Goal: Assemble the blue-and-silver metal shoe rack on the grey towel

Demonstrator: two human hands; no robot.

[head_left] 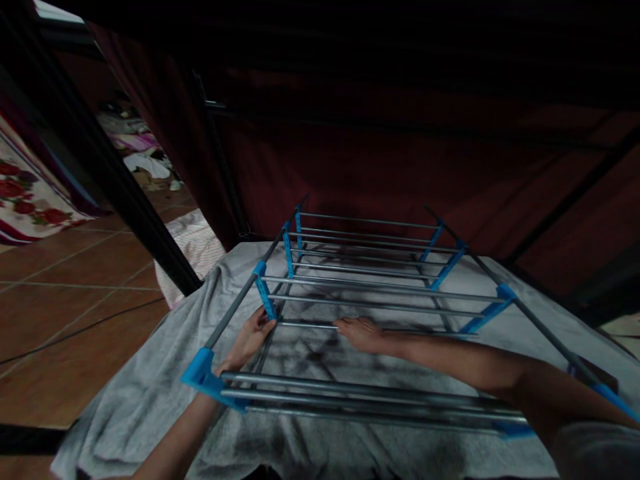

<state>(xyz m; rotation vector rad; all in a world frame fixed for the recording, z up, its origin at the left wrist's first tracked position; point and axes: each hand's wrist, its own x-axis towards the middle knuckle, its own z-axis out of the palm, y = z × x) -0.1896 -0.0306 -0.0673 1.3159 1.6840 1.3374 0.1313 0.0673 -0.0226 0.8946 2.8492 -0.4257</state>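
Note:
A rack of grey metal tubes with blue plastic brackets lies on a grey blanket (145, 393). My left hand (250, 337) reaches in at the left side, its fingers closed round the lower end of a blue bracket (265, 293), where a tube joins it. Further right, my right hand (361, 333) grips the lowest tube (305, 325) of that same tier from above. Nearest to me, three tubes (360, 393) run between a left corner bracket (205, 377) and the right side, beneath my right forearm.
Dark posts (120, 173) and maroon curtains (400, 173) stand around the blanket. On the left, a tiled floor (75, 320) holds a black cable and a pale striped cloth (197, 243). Clothes (147, 163) lie in a heap beyond, near a flowered cloth (30, 193).

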